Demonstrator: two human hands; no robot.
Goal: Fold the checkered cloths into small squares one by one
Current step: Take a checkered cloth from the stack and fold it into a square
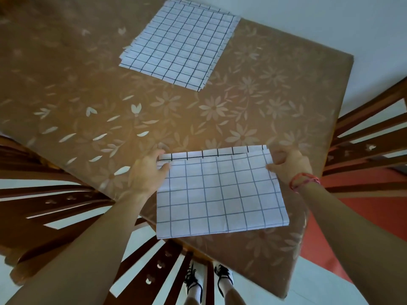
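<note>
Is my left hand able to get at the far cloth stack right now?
Probably not yet: left hand pinches a corner of the near cloth, though nothing blocks the way to the stack.

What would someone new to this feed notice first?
The white checkered cloth stands out at the near edge of the table, with the left hand and right hand each pinching a far corner. Beyond it, a stack of cloths of the same pattern lies on the brown flowered cover, toward the far side.
</note>
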